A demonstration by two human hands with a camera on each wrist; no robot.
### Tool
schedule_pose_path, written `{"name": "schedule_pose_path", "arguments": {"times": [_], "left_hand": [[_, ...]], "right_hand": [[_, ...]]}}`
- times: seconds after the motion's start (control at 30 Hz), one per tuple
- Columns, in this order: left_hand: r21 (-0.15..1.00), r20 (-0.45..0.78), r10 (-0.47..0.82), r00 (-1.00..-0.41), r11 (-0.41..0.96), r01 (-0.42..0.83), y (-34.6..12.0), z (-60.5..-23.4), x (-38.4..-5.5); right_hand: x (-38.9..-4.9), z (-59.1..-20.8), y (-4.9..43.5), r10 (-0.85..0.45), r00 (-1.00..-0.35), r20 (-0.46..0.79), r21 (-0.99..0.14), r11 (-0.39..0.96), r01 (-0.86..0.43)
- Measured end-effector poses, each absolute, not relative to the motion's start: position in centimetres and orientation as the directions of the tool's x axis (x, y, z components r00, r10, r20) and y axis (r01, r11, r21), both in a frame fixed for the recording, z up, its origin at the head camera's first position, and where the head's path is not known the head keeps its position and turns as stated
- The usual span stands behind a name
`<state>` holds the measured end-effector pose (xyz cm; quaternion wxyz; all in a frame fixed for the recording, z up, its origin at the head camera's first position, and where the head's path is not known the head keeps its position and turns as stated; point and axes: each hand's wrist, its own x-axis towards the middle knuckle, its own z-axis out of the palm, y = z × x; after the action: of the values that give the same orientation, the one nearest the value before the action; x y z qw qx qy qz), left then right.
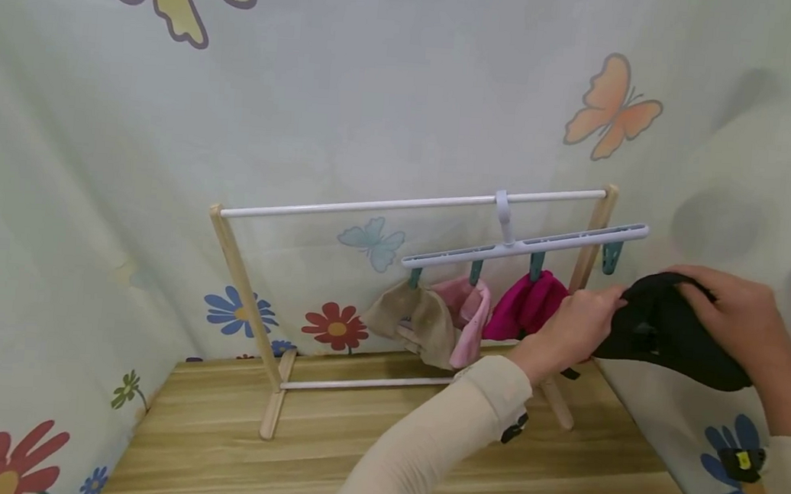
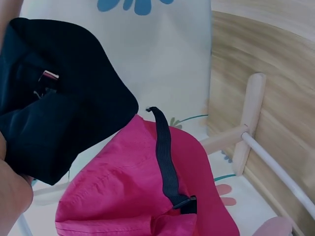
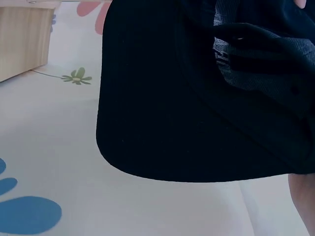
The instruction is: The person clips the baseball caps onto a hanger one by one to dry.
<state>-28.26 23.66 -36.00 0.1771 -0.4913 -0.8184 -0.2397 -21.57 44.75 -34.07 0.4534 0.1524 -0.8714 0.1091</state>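
Both hands hold a black cap (image 1: 672, 331) at the right of the head view. My left hand (image 1: 577, 325) pinches its left edge, while my right hand (image 1: 742, 317) grips its upper right side. The brim (image 3: 147, 128) and inner band fill much of the right wrist view. Just above the cap, a green clip (image 1: 611, 257) hangs bare at the right end of a white hanger (image 1: 526, 245). A magenta cap (image 2: 113, 182) with a dark strap hangs near the left hand, from another clip.
Further left on the hanger are a pink cap (image 1: 476, 321) and a beige cap (image 1: 425, 322). The hanger hooks onto the white top rod (image 1: 371, 205) of a wooden rack (image 1: 244, 290), standing on a wood-patterned tabletop (image 1: 215, 456). A printed curtain (image 1: 379, 85) surrounds it.
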Motion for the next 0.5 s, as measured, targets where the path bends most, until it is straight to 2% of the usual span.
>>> {"name": "schedule_pose_path", "arguments": {"times": [0.23, 0.5], "left_hand": [[0.320, 0.471, 0.692, -0.547, 0.443, 0.837, 23.3, -36.9, -28.9], [0.360, 0.464, 0.671, -0.579, 0.455, 0.815, 22.8, -37.5, -29.4]], "right_hand": [[-22.3, -34.9, 44.3, -0.171, -0.537, 0.826, -0.072, 0.913, -0.402], [-23.4, -36.0, 44.0, -0.174, -0.520, 0.836, -0.082, 0.898, -0.432]]}}
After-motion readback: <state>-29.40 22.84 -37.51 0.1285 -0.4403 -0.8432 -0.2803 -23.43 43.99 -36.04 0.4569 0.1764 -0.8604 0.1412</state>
